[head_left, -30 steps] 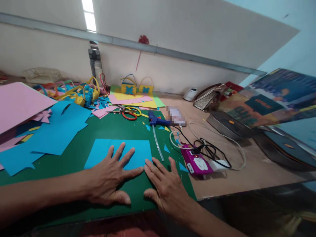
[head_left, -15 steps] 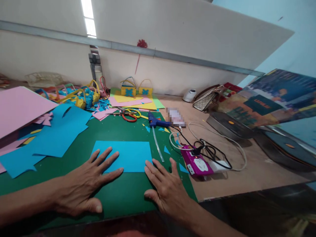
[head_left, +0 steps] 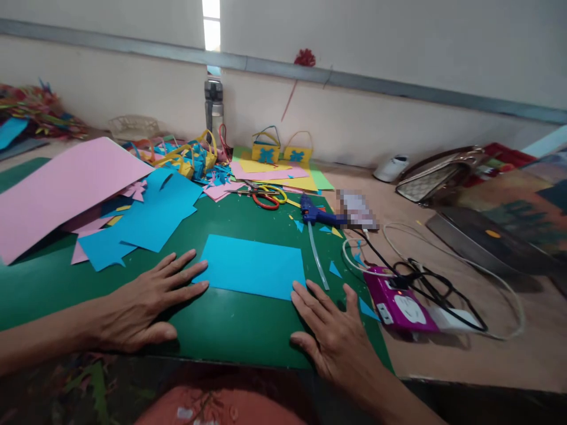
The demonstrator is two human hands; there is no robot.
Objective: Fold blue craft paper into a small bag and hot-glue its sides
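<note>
A blue rectangle of paper [head_left: 252, 267] lies flat on the green cutting mat [head_left: 239, 330] in front of me. My left hand [head_left: 148, 301] rests palm down with fingers spread, its fingertips at the paper's left edge. On the other side, my right hand [head_left: 330, 324] lies flat and open, fingertips touching the lower right corner. Neither hand grips anything. Beyond the paper are a blue glue gun [head_left: 316, 213] with a clear glue stick trailing from it, and scissors [head_left: 266, 198] with red and yellow handles.
Pink sheets [head_left: 66, 195] and cut blue paper [head_left: 162, 215] lie to the left. Small yellow paper bags [head_left: 266, 154] stand at the back. On the right are a purple power strip [head_left: 401, 304] with tangled cables, a blurred-out phone [head_left: 357, 209] and a handbag [head_left: 434, 177].
My left hand has slid left, off most of the blue paper to its edge. My right hand stays at the corner. The view has turned left, so everything appears shifted right.
</note>
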